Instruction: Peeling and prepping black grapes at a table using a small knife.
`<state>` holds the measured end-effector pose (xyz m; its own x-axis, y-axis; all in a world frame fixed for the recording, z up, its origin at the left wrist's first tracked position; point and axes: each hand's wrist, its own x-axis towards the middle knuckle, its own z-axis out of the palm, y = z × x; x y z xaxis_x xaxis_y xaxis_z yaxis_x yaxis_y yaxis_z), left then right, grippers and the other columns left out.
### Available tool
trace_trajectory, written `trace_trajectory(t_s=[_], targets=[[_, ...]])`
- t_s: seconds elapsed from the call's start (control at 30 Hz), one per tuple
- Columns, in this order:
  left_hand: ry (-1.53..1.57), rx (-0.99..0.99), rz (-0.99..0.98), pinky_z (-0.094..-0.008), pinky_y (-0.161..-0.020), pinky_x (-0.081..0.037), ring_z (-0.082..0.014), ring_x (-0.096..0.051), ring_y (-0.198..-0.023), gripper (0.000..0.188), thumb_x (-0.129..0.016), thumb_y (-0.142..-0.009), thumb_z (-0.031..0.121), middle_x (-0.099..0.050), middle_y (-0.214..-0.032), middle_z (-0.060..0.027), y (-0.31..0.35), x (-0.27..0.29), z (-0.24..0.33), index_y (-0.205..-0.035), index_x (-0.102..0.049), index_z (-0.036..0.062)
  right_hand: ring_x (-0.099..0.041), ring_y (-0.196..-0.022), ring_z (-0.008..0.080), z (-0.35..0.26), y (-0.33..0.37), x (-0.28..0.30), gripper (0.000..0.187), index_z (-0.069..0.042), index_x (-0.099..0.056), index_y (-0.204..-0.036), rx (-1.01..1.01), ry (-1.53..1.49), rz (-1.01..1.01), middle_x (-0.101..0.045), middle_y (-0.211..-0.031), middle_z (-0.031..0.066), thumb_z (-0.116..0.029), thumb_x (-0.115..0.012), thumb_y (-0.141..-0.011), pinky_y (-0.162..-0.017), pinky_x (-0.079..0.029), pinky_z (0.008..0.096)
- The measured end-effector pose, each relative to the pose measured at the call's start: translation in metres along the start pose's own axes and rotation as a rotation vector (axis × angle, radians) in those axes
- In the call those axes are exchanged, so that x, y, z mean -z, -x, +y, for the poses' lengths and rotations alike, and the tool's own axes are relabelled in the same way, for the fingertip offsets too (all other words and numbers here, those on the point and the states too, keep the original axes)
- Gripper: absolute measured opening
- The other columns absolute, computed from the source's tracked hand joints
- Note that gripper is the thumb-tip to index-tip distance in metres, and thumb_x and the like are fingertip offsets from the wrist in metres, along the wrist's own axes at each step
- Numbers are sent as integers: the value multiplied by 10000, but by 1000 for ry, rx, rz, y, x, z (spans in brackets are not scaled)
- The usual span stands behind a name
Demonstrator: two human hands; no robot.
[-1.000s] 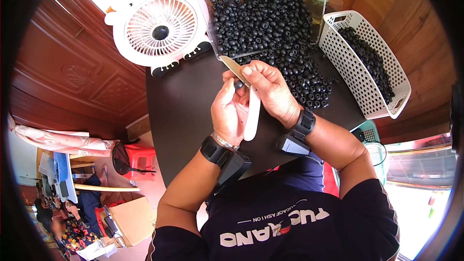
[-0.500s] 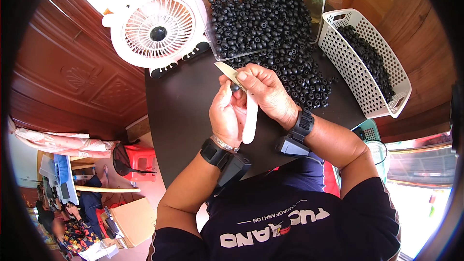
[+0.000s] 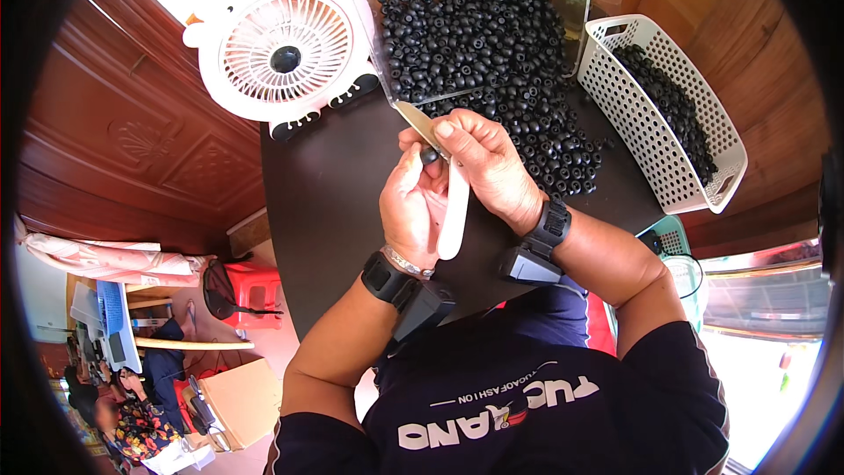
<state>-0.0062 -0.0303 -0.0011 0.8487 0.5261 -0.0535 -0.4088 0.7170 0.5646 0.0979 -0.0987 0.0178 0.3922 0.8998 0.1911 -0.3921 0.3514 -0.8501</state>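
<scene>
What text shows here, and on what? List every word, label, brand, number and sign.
Dark shirt: large white lettering, not copied here.
Same shirt: smaller white line of lettering, also not copied.
Knife, fan, white basket: no lettering I can make out.
Anything else is too small or blurred to read.

This looks like a home workshop, with carved wooden panelling [image 3: 141,136], a red plastic stool [image 3: 255,288], an animal-shaped fan [image 3: 286,60] and a dark worktop [image 3: 321,211] heaped with small black parts [image 3: 475,40].

Bright, blown-out glare top L & lwr R, fisheye-bent edges, blk rim, knife [image 3: 456,195] fairly crisp
</scene>
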Motion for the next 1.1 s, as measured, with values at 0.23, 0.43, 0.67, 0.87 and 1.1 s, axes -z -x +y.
trace_trajectory(t_s=[0.23,0.43,0.67,0.87,1.1], targets=[[12,-25,101,-264,-651,-421,-121,-483,-679,282,-387,-975,246,-482,-726,-2,5,-20,2,-761,-463,79,-589,-686,53,-2,2,-1,232,-32,-601,-896,-7,57,-17,-666,-913,81,-233,-506,-962,-621,-511,210],[-17,-29,107,-247,-624,-431,-103,-499,-656,287,-408,-972,264,-477,-707,6,4,-7,-1,-773,-489,74,-578,-695,58,4,0,-1,219,-25,-608,-899,20,79,-21,-661,-892,74,-219,-522,-955,-642,-505,214],[-77,0,223,-287,-608,-429,-139,-534,-679,290,-391,-973,334,-547,-768,3,3,-7,-6,-863,-520,99,-569,-711,59,8,0,0,212,-32,-608,-887,-13,140,-21,-667,-962,90,-221,-534,-949,-673,-499,225],[68,23,-72,-282,-644,-442,-132,-549,-721,272,-385,-979,300,-559,-795,2,-5,6,0,-896,-534,88,-580,-681,71,-6,1,-5,275,-7,-603,-967,61,56,8,-665,-943,92,-253,-481,-971,-640,-501,224],[249,20,-50,-326,-823,-471,-190,-593,-916,287,-381,-961,236,-622,-956,-83,-11,33,12,-1009,-550,9,-611,-812,123,-2,4,-10,287,28,-596,-1102,306,480,-117,-654,-951,105,-194,-473,-969,-732,-502,262]])
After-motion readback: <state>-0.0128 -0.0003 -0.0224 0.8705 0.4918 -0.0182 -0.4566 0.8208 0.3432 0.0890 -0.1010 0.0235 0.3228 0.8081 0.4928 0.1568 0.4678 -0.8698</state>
